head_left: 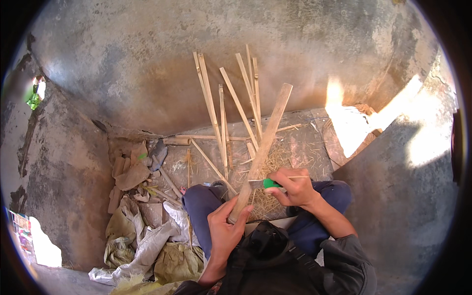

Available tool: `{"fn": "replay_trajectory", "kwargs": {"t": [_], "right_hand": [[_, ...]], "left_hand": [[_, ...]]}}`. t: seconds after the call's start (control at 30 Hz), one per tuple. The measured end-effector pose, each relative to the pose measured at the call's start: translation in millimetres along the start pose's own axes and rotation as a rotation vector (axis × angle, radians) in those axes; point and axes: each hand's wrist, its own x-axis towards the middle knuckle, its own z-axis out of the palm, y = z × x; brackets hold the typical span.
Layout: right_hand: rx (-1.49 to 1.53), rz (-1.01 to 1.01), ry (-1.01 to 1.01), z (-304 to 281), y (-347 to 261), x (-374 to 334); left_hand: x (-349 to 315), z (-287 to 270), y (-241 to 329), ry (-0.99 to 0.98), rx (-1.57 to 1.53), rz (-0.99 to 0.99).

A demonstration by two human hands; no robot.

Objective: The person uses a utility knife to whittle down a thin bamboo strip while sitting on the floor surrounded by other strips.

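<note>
My left hand is closed round the lower end of a long, flat strip of bamboo or wood, which slants up and away to the right. In my right hand is a small green-handled knife. Its thin blade lies against the strip, above my left hand. A slim pale stick shows across the fingers of my right hand; whether it is held apart from the knife I cannot tell. Thin shavings lie on the floor beneath my hands, between my bent knees.
Several narrow split strips lean on the far wall. Crumpled sacks lie at the left near broken pieces of clay or wood. A sunlit sheet lies at the far right, beside the right wall.
</note>
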Motion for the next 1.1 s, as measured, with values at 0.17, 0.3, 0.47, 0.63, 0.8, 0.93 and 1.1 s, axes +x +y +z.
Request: {"fn": "replay_trajectory", "kwargs": {"t": [0.17,0.3,0.47,0.63,0.8,0.93,1.1], "right_hand": [[0.018,-0.041,-0.042,8.6,-7.1,-1.6],[0.005,-0.028,-0.043,10.6,-9.5,-2.6],[-0.047,-0.033,-0.024,7.9,-8.3,-0.2],[-0.102,-0.040,-0.022,3.1,-7.3,1.5],[-0.192,0.122,0.186,-7.3,21.6,0.0],[-0.190,0.417,0.398,-60.1,45.6,15.5],[-0.076,0.179,0.187,-26.9,27.3,-2.5]], "left_hand": [[3.8,6.1,-0.3,-0.003,-0.002,0.029],[6.3,6.4,-0.3,-0.020,0.075,0.020],[5.5,10.9,-2.5,0.004,0.028,0.013],[5.6,13.0,0.5,0.001,-0.031,0.008],[-5.2,6.6,0.5,-0.046,-0.053,-0.063],[-29.9,-3.1,2.2,-0.169,-0.136,-0.218],[-15.0,-9.4,-3.1,-0.222,-0.304,-0.337]]}}
